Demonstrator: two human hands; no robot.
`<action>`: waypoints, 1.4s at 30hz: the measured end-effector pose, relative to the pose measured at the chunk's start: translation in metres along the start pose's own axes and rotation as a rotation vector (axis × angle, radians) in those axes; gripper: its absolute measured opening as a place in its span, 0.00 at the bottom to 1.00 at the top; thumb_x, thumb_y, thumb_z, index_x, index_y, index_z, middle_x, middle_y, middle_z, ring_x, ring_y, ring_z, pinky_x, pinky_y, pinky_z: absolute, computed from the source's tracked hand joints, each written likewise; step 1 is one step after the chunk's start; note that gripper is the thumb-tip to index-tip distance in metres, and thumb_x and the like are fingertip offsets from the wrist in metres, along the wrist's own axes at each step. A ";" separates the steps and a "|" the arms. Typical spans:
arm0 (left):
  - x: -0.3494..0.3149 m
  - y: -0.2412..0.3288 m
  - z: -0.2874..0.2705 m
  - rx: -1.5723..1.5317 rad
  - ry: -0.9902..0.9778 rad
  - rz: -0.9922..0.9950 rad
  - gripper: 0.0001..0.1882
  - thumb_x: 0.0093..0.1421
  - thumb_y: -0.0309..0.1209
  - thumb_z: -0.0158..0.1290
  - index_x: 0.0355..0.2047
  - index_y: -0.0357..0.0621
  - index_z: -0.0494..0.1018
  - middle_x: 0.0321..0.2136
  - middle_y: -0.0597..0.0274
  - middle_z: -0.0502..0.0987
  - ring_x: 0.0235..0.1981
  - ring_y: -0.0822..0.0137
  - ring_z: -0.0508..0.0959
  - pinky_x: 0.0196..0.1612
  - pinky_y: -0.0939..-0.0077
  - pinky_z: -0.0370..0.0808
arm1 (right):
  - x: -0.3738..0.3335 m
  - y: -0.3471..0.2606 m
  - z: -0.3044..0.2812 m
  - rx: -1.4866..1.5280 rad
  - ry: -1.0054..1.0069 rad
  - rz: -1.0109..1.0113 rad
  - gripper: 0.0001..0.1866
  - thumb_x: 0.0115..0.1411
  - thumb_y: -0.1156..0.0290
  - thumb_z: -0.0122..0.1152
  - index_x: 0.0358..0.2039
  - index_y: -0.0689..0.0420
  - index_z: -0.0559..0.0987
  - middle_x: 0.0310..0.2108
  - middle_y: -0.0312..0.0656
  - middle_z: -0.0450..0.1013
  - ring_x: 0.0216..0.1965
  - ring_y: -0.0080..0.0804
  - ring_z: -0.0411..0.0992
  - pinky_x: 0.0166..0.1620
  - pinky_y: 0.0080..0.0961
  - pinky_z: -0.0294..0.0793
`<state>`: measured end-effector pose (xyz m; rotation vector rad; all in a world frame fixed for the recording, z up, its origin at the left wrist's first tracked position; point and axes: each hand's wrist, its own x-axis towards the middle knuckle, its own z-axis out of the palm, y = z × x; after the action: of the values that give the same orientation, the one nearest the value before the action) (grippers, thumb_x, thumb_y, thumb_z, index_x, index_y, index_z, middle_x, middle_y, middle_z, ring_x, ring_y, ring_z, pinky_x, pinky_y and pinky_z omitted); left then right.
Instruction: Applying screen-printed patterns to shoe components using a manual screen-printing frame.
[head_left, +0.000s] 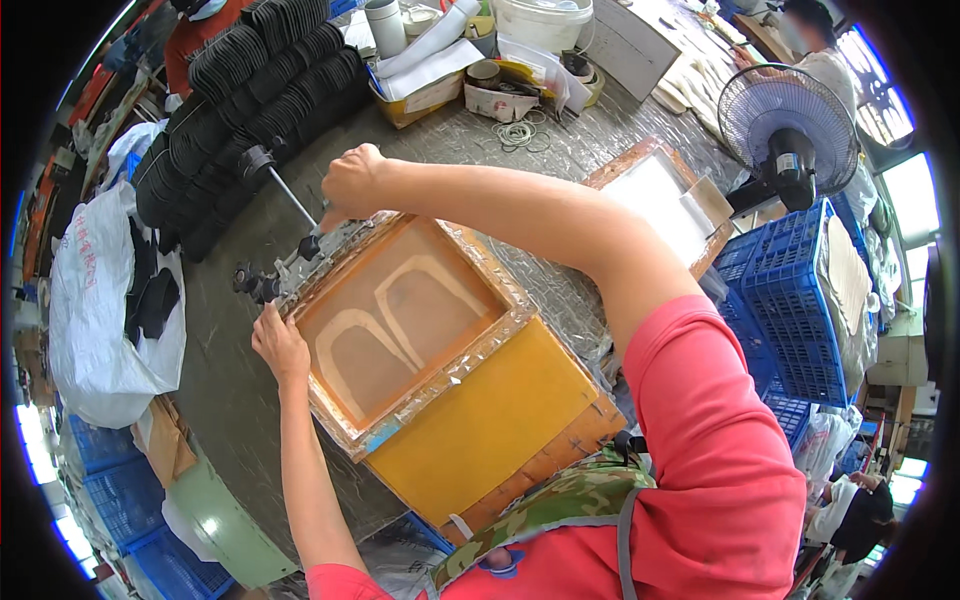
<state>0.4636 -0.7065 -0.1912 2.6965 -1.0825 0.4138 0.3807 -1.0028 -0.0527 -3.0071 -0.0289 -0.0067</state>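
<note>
White sack (95, 270): red writing, not legible from where I stand. Left hand (281, 345): fingers bent at the left corner of the screen frame (400, 310); grip cannot be told. Right hand (353, 180): curled at the metal clamp (290, 270); what it pinches is hidden. Screen frame: already lying over the yellow board (490, 420); adjustment apparently in hand, printing seemingly left to do. Fan (788, 135): pale label, unreadable.

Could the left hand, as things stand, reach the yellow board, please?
Probably yes: the left hand is beside the framed screen, and a broad part of the yellow board lies uncovered nearer the body.
</note>
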 end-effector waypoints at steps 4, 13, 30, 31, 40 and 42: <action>0.000 0.003 -0.001 -0.009 0.020 0.011 0.26 0.59 0.29 0.51 0.58 0.42 0.61 0.51 0.55 0.70 0.55 0.56 0.66 0.57 0.55 0.57 | 0.011 0.000 0.002 -0.112 -0.125 -0.103 0.14 0.52 0.59 0.62 0.34 0.54 0.83 0.38 0.47 0.79 0.43 0.44 0.77 0.43 0.38 0.76; -0.001 0.002 0.000 -0.035 0.032 0.019 0.22 0.61 0.29 0.49 0.56 0.41 0.62 0.51 0.57 0.71 0.54 0.56 0.67 0.57 0.55 0.57 | 0.009 0.006 0.016 0.045 0.025 -0.186 0.17 0.51 0.59 0.58 0.28 0.62 0.82 0.29 0.51 0.78 0.35 0.52 0.77 0.38 0.42 0.77; -0.005 -0.003 -0.001 -0.103 0.053 0.005 0.21 0.61 0.29 0.50 0.54 0.39 0.65 0.51 0.55 0.71 0.54 0.55 0.67 0.57 0.55 0.57 | 0.004 0.007 0.016 0.064 -0.124 0.116 0.13 0.49 0.65 0.62 0.33 0.59 0.83 0.35 0.50 0.78 0.39 0.45 0.78 0.40 0.37 0.77; -0.002 0.001 -0.001 -0.104 0.052 0.008 0.21 0.61 0.29 0.50 0.54 0.39 0.65 0.51 0.55 0.71 0.54 0.55 0.67 0.57 0.55 0.57 | -0.002 0.014 0.027 0.025 0.095 -0.015 0.14 0.51 0.62 0.61 0.30 0.61 0.82 0.31 0.51 0.78 0.36 0.47 0.78 0.38 0.38 0.77; -0.002 -0.003 0.000 -0.072 0.053 -0.001 0.22 0.60 0.28 0.52 0.55 0.40 0.64 0.51 0.56 0.71 0.54 0.55 0.67 0.57 0.56 0.57 | -0.002 -0.001 0.002 -0.025 -0.121 0.078 0.22 0.52 0.51 0.63 0.34 0.58 0.83 0.35 0.49 0.78 0.41 0.44 0.78 0.40 0.37 0.77; -0.004 -0.006 -0.002 -0.071 0.085 0.002 0.23 0.58 0.27 0.53 0.54 0.40 0.64 0.50 0.56 0.71 0.54 0.55 0.67 0.56 0.55 0.58 | 0.002 -0.004 0.005 -0.056 -0.124 0.066 0.19 0.50 0.55 0.64 0.34 0.59 0.83 0.35 0.49 0.78 0.41 0.44 0.78 0.41 0.37 0.78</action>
<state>0.4648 -0.6988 -0.1917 2.5918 -1.0561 0.4769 0.3826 -0.9986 -0.0568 -3.0585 0.0597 0.1885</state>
